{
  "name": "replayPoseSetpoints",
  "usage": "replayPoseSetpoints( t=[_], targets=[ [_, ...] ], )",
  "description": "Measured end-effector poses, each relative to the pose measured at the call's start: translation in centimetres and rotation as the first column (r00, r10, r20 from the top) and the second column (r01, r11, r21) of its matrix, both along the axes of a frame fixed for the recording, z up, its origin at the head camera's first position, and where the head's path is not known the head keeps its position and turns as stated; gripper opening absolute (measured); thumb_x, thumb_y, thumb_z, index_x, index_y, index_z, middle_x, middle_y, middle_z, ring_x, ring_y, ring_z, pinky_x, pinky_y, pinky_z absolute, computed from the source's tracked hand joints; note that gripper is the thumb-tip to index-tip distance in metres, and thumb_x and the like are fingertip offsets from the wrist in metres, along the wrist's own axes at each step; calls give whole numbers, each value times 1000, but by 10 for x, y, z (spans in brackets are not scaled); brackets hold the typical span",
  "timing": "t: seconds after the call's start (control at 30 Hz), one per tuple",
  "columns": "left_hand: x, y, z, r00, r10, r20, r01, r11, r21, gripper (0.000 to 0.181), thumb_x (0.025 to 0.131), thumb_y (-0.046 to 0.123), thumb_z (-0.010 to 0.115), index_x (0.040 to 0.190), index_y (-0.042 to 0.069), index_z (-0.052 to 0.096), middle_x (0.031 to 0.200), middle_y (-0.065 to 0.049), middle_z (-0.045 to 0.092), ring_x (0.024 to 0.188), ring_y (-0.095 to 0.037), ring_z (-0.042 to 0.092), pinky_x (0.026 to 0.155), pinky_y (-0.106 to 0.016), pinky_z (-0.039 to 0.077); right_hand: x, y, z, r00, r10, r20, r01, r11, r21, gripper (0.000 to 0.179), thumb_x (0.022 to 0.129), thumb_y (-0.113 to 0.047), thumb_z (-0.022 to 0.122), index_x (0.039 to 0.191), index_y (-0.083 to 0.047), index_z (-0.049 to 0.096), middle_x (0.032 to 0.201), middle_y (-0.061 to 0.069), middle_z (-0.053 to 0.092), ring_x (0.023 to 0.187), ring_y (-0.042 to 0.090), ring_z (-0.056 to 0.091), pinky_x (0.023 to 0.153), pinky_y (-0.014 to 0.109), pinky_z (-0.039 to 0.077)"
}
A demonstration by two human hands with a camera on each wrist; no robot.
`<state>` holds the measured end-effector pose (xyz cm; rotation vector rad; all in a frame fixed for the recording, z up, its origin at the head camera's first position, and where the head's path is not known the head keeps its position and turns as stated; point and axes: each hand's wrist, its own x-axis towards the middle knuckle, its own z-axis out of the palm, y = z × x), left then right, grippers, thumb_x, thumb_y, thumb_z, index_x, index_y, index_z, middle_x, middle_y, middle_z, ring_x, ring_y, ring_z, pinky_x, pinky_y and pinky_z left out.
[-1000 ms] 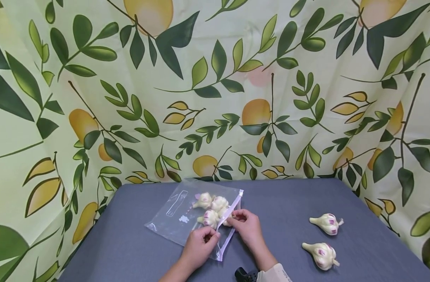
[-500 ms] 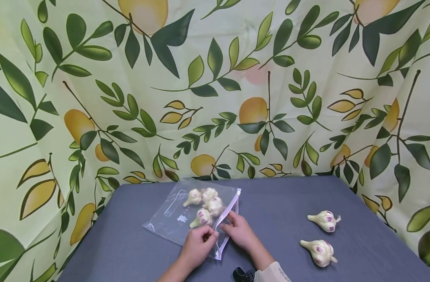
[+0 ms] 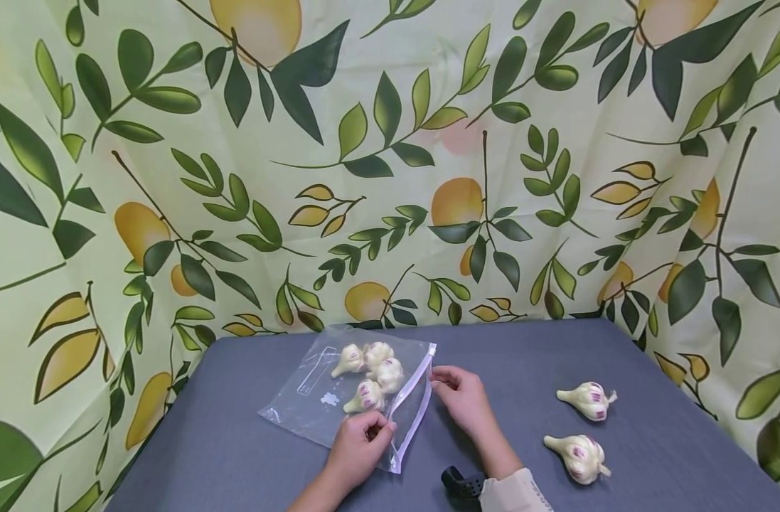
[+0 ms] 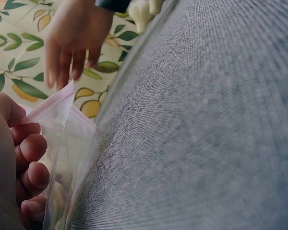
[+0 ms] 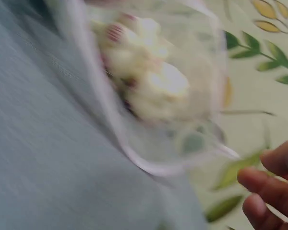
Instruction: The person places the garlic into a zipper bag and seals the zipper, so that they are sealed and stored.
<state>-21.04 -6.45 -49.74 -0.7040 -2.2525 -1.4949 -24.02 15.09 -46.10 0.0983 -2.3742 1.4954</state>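
A clear zip bag (image 3: 306,412) with a pale pink zip edge lies on the table, its mouth facing right and parted. Inside it are several garlic bulbs (image 3: 366,396), white with purple marks. My left hand (image 3: 359,446) pinches the near part of the zip edge between thumb and curled fingers, as the left wrist view (image 4: 26,153) also shows. Just right of the mouth is my right hand (image 3: 466,402), its fingers loosely bent with nothing in them. Through the blurred right wrist view, the bulbs (image 5: 149,72) show in the parted mouth.
Two loose garlic bulbs, an upper one (image 3: 586,401) and a lower one (image 3: 580,459), lie on the right of the grey table (image 3: 505,355). A leaf-and-fruit patterned cloth (image 3: 390,192) hangs behind and at the sides. A black device (image 3: 461,487) is by the right wrist.
My right hand has let go of a garlic bulb inside the bag and drawn back out to the right. The bulbs sit deeper in the bag. My left hand keeps its pinch.
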Motion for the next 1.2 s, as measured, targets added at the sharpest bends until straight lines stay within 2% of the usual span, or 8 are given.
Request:
replayPoseSetpoints(
  t=[0.17,0.33,0.4,0.5,0.7,0.8,0.93,1.2],
  targets=[
    [-1,0,0,1000,8,-16,-8,1000,-3,26,81,6,73,66,23,60,58,17,48,54,7,41,51,-11,38,4,44,27,971,-238,-3,235,958,167,25,92,-16,64,114,-5,69,109,16,70,105,33,60,88,47,48],
    [-1,0,-1,1000,11,-27,-11,1000,0,26,81,6,73,66,23,60,58,17,48,54,7,41,51,-11,37,16,86,47,911,-412,29,382,866,323,42,92,-23,61,130,-5,58,140,25,49,134,50,32,103,68,27],
    [-1,0,-1,1000,12,-25,-12,1000,-3,26,81,7,73,66,24,60,59,18,47,55,6,41,51,-11,37,21,101,54,884,-458,91,399,843,362,51,92,-27,61,137,-6,51,148,27,37,140,53,18,104,74,18],
    [-2,0,-2,1000,15,-19,-16,1000,-8,27,81,7,73,66,25,60,59,18,47,55,6,41,51,-11,37,28,121,60,858,-468,213,369,849,379,63,93,-35,59,146,-5,40,154,31,22,143,56,2,104,79,6],
    [-3,0,-3,1000,14,-12,-14,1000,-7,27,82,7,73,66,25,60,59,18,47,54,6,41,51,-12,37,32,144,60,806,-431,405,270,878,396,84,93,-54,53,150,1,26,154,36,12,138,64,-3,102,80,4],
    [-2,0,-3,1000,14,-14,-14,1000,-9,27,81,7,73,66,25,60,59,18,47,55,6,41,51,-12,37,31,148,57,818,-378,433,192,890,414,87,94,-56,50,148,8,26,151,39,16,134,67,6,105,78,9],
    [-2,0,-3,1000,14,-15,-14,1000,-11,27,81,7,73,66,25,60,59,18,47,55,6,41,51,-11,37,30,146,53,854,-309,420,111,895,432,85,95,-54,48,144,12,30,147,42,23,132,65,18,106,72,21],
    [-1,0,-3,1000,15,-11,-15,1000,-18,27,81,8,73,66,25,60,59,18,47,55,6,41,52,-11,37,24,123,48,882,-251,398,58,897,438,65,94,-34,59,140,7,42,140,38,42,126,59,37,98,67,37]
  ],
)
